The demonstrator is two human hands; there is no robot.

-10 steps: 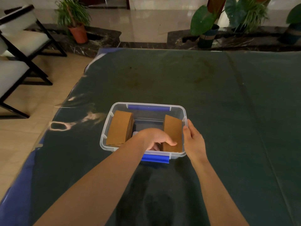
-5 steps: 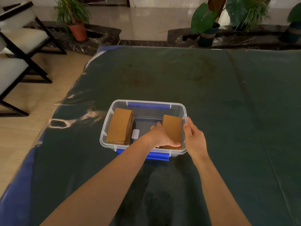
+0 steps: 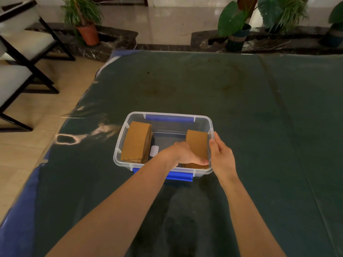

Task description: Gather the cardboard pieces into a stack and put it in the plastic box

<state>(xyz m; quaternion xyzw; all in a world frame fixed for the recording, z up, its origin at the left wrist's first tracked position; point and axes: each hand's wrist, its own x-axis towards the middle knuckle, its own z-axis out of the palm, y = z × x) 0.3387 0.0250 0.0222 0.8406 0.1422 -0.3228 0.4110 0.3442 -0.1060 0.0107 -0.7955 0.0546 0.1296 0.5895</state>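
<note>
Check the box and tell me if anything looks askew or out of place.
Mostly tidy. The left cardboard stack in the plastic box is slightly fanned, its right edges stepped, not flush. The right stack sits under the left hand; the right hand steadies the box's right wall. Nothing spilled or damaged.

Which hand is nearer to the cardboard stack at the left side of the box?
Left. The left hand is inside the plastic box, right of the left cardboard stack; the right hand is outside the box's right wall.

Tiled floor (image 3: 55, 101), black-framed chairs (image 3: 20, 52) (white cushions), potted plants (image 3: 83, 19)
</note>
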